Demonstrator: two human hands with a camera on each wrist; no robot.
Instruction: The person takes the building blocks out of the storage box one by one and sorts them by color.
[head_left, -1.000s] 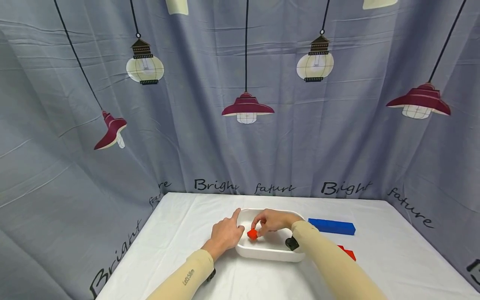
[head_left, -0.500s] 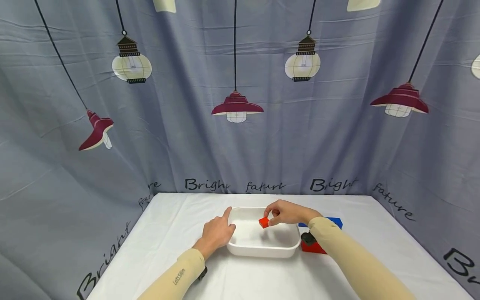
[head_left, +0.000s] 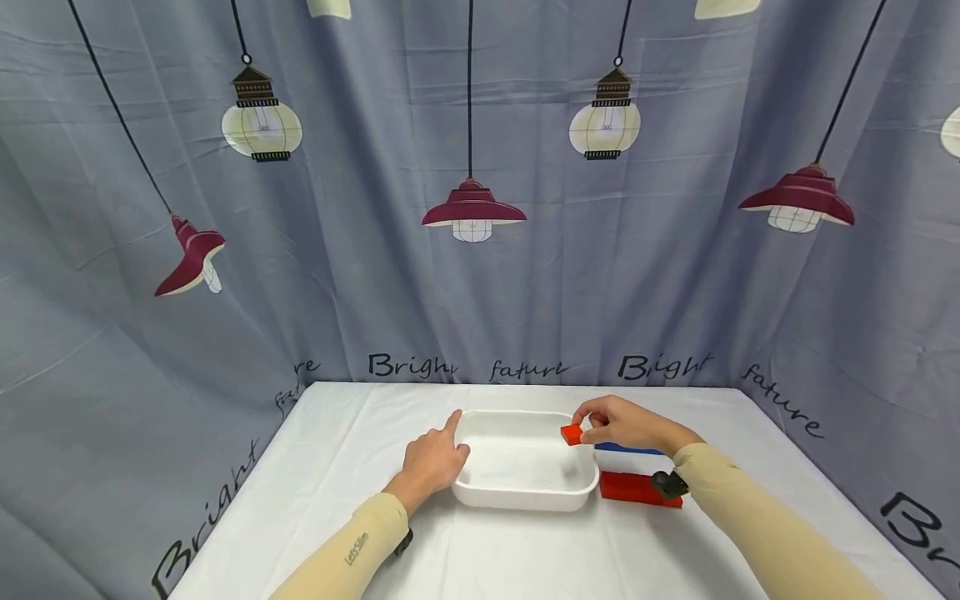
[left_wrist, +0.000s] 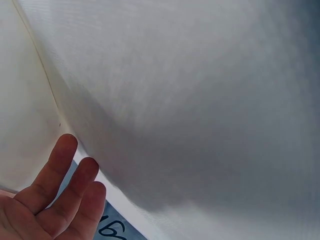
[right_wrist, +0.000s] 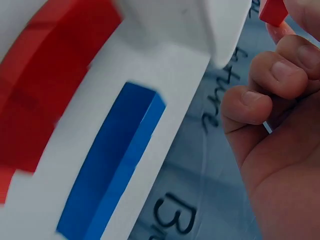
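Fingertips of the right hand (head_left: pixel 626 425) are pinching a small red block (head_left: pixel 572 434), holding it up in the air right over the right-hand rim of the white tray (head_left: pixel 517 493). From the right wrist view you only catch a corner of that block (right_wrist: pixel 273 12) above the curled fingers (right_wrist: pixel 282 70), so I can't really tell how much of it is gripped.

Left hand (head_left: pixel 431 460) rests against the tray's left rim, index finger pointing out toward the far side, other fingers loose and holding nothing. The left wrist view shows those fingers (left_wrist: pixel 60 192) relaxed next to the tray wall.

On the white tablecloth (head_left: pixel 345 433), just right of the tray, lies a long red block (head_left: pixel 633 488), and a long blue block (head_left: pixel 626 450) sits a bit farther back, partly hidden behind the right hand.
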